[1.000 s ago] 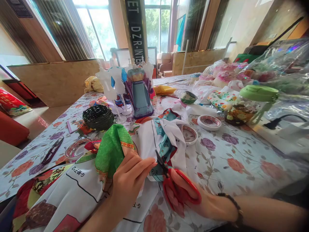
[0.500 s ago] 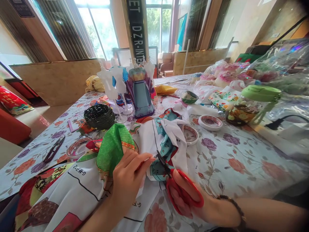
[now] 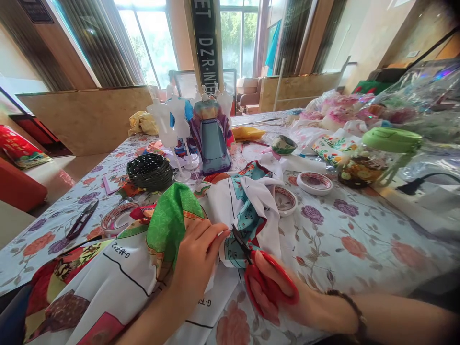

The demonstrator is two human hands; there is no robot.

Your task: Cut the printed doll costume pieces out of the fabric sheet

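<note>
My right hand has its fingers through the red handles of a pair of scissors. The dark blades point up and left, slightly parted, with their tips close to my left fingertips. My left hand pinches an edge of the printed fabric between thumb and forefinger; the exact bit between the fingertips is too small to make out. Bunched under and around the hands lies this fabric, white with black outlines, lettering and coloured patches. A green printed part stands up behind my left hand, and a blue patterned part lies by the blades.
Rolls of tape lie on the flowered tablecloth. Dark thread snips rest at the left, near a black woven basket. Behind stand white doll mannequins and a blue dress. A green-lidded jar is at right.
The scissors and my right hand have shifted slightly left, nearer my left fingertips. My left hand keeps its pinch. The whole view has moved a little.
</note>
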